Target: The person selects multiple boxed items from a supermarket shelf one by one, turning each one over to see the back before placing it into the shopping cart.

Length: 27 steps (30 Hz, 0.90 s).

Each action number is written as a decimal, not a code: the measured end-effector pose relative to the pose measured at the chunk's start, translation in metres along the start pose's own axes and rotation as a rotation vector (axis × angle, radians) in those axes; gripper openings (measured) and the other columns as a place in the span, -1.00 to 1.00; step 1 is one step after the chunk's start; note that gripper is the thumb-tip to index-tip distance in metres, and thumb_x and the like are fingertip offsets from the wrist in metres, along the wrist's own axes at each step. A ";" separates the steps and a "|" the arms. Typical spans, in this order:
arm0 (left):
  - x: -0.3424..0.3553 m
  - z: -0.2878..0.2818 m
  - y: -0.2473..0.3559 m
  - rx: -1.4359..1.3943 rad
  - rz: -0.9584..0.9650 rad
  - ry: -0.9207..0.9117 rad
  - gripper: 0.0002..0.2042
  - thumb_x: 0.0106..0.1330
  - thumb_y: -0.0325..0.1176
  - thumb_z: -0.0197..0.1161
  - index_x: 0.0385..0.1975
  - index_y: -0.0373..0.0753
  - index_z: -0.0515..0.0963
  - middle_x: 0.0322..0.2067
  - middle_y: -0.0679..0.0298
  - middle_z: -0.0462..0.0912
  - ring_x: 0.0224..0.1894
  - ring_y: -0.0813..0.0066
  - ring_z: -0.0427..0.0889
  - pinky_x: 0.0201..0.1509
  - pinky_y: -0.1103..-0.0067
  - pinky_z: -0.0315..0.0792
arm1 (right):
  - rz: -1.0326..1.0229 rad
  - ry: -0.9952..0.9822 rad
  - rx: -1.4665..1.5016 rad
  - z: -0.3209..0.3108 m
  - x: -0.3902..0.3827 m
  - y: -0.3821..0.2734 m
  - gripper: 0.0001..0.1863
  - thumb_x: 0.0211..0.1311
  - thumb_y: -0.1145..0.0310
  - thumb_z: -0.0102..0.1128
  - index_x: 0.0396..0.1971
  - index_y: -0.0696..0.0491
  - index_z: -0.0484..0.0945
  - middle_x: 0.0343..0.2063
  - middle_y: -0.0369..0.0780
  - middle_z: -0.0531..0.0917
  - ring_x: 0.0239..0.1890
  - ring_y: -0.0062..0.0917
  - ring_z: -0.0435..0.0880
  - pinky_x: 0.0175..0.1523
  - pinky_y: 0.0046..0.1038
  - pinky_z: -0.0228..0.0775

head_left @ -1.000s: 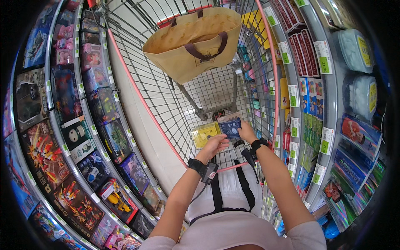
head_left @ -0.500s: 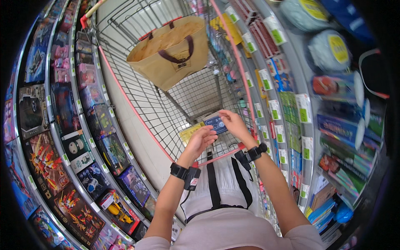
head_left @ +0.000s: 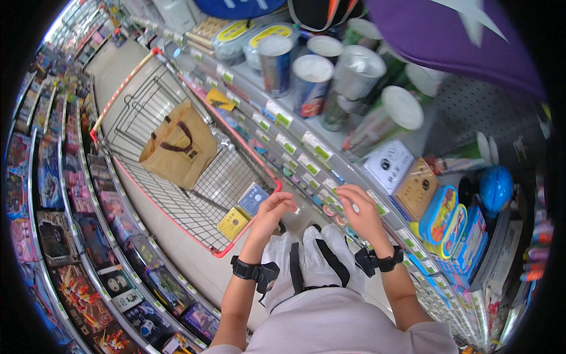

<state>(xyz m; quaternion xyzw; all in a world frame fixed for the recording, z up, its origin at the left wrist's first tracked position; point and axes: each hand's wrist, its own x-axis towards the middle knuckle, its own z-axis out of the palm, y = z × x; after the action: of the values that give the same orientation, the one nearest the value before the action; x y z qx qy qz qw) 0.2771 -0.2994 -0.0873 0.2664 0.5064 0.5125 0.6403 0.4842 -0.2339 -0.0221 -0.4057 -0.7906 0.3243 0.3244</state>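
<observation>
My left hand (head_left: 271,215) hangs beside the near corner of a shopping cart (head_left: 232,245), fingers loosely bent and apart, holding nothing visible. At that cart corner lie a blue box (head_left: 252,198) and a yellow box (head_left: 233,223), side by side. My right hand (head_left: 361,213) is raised over the front of the right-hand shelf, its fingers curved and apart with nothing seen between them. On that shelf, beyond the hand, a white-topped box (head_left: 389,165) and a gold-brown box (head_left: 416,187) sit next to each other.
A tan bag (head_left: 187,150) with dark handles stands in the cart. Clear cylindrical tubs (head_left: 312,82) line the right shelf (head_left: 321,150), with colourful toy packs (head_left: 446,221) and a blue ball (head_left: 495,187) nearer. Boxed toys (head_left: 76,283) fill the left shelves. Pale floor runs between.
My view has turned toward the right shelf, so the cart appears farther left. Both hands have moved off the blue and yellow boxes in the cart and are farther apart.
</observation>
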 end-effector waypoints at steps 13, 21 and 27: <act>0.015 0.168 -0.010 0.264 0.130 -0.494 -0.53 0.11 -0.53 -0.01 0.07 -0.32 0.09 -0.35 0.21 0.48 -0.31 0.51 0.47 -0.20 0.63 0.36 | 0.271 0.277 0.078 -0.104 -0.102 0.009 -0.68 0.01 0.51 0.00 -0.15 0.12 0.37 0.00 -0.08 0.29 -0.49 -0.56 0.52 -0.37 -0.59 0.36; 0.022 0.212 -0.021 0.240 0.163 -0.537 -0.35 0.07 -0.54 -0.01 0.14 -0.36 -0.21 -0.34 0.08 0.48 -0.36 0.45 0.50 -0.31 0.63 0.40 | 0.239 0.057 -0.005 -0.103 -0.123 0.017 -0.53 -0.02 0.41 0.04 -0.02 0.06 0.25 0.13 -0.01 0.01 -0.37 -0.38 0.53 -0.23 -0.49 0.35; 0.024 0.216 -0.018 0.324 0.144 -0.389 -0.39 0.03 -0.52 0.03 0.11 -0.39 -0.06 -0.39 0.14 0.47 -0.41 0.52 0.48 -0.38 0.68 0.37 | 0.198 0.105 -0.039 -0.106 -0.130 0.020 -0.56 -0.05 0.49 0.05 -0.07 0.14 0.29 0.11 0.03 0.06 -0.42 -0.50 0.53 -0.29 -0.56 0.38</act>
<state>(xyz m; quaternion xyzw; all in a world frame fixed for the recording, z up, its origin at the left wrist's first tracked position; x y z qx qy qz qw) 0.4819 -0.2449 -0.0376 0.4942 0.4290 0.4080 0.6366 0.6350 -0.3087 -0.0089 -0.5046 -0.7346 0.3177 0.3237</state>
